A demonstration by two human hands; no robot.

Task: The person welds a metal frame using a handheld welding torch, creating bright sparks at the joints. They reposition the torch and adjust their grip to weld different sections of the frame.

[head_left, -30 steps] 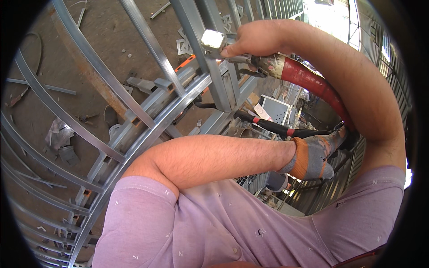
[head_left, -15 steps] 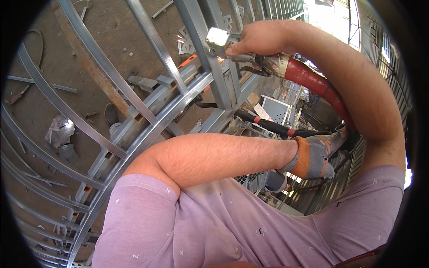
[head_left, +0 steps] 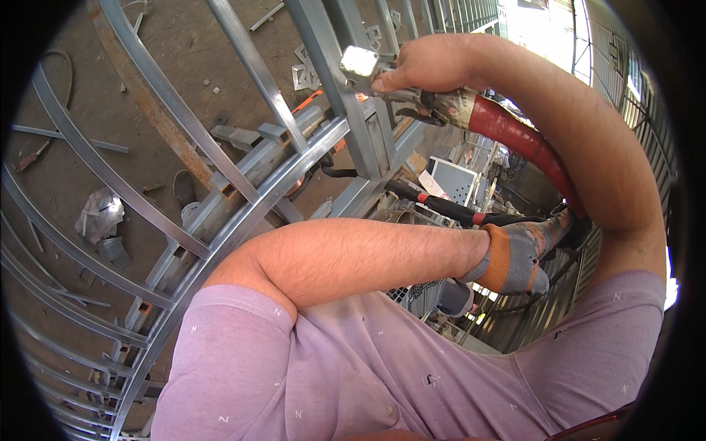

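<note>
Bare, my right hand (head_left: pixel 430 65) curls around the metal head (head_left: pixel 401 95) of a long red-bodied tool (head_left: pixel 511 128), thumb beside a whitish square block (head_left: pixel 359 63). This head lies against an upright steel post (head_left: pixel 318 62). My left hand (head_left: pixel 515 259), in a grey and orange work glove, is closed at the tool's rear end. A dark handle shows there, but the fingers' far side is hidden. A black cable-like bar with red bands (head_left: pixel 456 209) also runs from the post area toward the glove. My left forearm crosses in front of my shirt.
A steel frame of curved bars (head_left: pixel 184 132) and a rail (head_left: pixel 243 213) fills the left side. Beneath it the dirt floor (head_left: pixel 147 44) holds metal scraps, a crumpled silvery sheet (head_left: pixel 101 214) and a shoe (head_left: pixel 183 188). A perforated grey panel (head_left: pixel 452 180) stands among clutter beyond my left forearm.
</note>
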